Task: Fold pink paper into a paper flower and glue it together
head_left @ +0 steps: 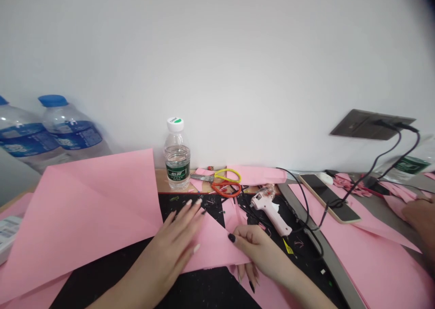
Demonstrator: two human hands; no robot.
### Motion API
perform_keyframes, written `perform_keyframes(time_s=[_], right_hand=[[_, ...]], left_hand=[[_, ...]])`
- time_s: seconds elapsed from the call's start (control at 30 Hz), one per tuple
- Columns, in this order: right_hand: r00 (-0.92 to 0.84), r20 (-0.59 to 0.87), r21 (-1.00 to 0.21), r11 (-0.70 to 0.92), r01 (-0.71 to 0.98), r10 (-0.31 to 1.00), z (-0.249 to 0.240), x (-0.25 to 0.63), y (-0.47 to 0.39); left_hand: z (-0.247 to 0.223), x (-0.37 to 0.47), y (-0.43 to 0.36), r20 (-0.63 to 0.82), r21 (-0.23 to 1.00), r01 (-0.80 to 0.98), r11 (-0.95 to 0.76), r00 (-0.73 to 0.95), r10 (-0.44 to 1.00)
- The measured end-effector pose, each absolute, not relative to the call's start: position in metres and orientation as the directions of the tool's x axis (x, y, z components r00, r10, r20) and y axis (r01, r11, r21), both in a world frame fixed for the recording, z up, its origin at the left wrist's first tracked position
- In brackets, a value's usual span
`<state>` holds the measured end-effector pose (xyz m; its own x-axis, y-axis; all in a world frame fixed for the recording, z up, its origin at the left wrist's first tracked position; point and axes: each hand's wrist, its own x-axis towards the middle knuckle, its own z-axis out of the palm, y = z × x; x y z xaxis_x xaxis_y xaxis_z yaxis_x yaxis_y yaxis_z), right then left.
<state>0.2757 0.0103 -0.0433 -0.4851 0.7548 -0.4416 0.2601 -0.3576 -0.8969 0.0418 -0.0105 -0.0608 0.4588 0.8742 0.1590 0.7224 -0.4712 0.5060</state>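
My left hand (175, 241) lies flat with its fingers stretched out, pressing on a piece of pink paper (212, 243) over the black mat (207, 291). At that piece's right corner, the thumb and finger of my right hand (261, 254) pinch its edge; the other fingers are partly beneath it. Beyond the hands, scissors (224, 182) with one yellow and one red handle lie near the wall. A pale pink hot glue gun (273, 214) rests on the mat to the right, with small scraps around it. Left of my left hand spreads a large pink sheet (98, 209).
A small water bottle (176, 159) stands against the wall. Large blue-capped bottles (73, 132) are at left. On the right are a phone (328, 198), stacked pink sheets (384, 263) and black cables from a wall socket (360, 124). Another person's hand (421, 216) shows at far right.
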Motion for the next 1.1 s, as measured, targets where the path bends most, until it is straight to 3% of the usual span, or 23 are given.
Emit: perform_keyframes(time_s=[0.07, 0.13, 0.27, 0.33, 0.57, 0.77, 0.93, 1.0, 1.1], right_hand=[[-0.493, -0.486, -0.869, -0.339, 0.36, 0.722, -0.04, 0.276, 0.009], [-0.478, -0.463, -0.853, -0.23, 0.468, 0.746, -0.037, 0.277, 0.008], [-0.399, -0.137, -0.75, 0.169, 0.64, 0.907, -0.034, 0.28, 0.01], [-0.377, -0.042, -0.679, 0.25, 0.691, 0.925, -0.035, 0.282, 0.011], [-0.439, -0.089, -0.627, 0.292, 0.722, 0.894, -0.033, 0.281, 0.007], [-0.498, -0.149, -0.831, 0.164, 0.531, 0.855, -0.024, 0.28, 0.007], [-0.634, -0.244, -0.926, 0.019, 0.378, 0.733, -0.021, 0.289, 0.013], [-0.667, -0.234, -0.914, 0.074, 0.399, 0.707, -0.021, 0.292, 0.014], [-0.697, -0.147, -0.814, 0.315, 0.488, 0.702, -0.018, 0.292, 0.014]], left_hand=[[-0.063, 0.044, -0.014, 0.139, 0.299, 0.724, -0.622, 0.612, 0.779], [-0.068, 0.046, -0.016, 0.112, 0.198, 0.716, -0.669, 0.662, 0.741], [-0.075, 0.047, -0.018, 0.06, 0.174, 0.73, -0.661, 0.662, 0.747], [-0.074, 0.046, -0.019, 0.045, 0.189, 0.731, -0.656, 0.661, 0.749], [-0.067, 0.048, -0.021, 0.027, 0.215, 0.729, -0.65, 0.661, 0.75], [-0.065, 0.047, -0.02, 0.039, 0.263, 0.717, -0.646, 0.661, 0.749], [-0.065, 0.045, -0.018, 0.047, 0.293, 0.691, -0.661, 0.68, 0.732], [-0.063, 0.044, -0.017, 0.059, 0.304, 0.679, -0.668, 0.687, 0.725], [-0.059, 0.043, -0.017, 0.048, 0.306, 0.675, -0.672, 0.694, 0.719]])
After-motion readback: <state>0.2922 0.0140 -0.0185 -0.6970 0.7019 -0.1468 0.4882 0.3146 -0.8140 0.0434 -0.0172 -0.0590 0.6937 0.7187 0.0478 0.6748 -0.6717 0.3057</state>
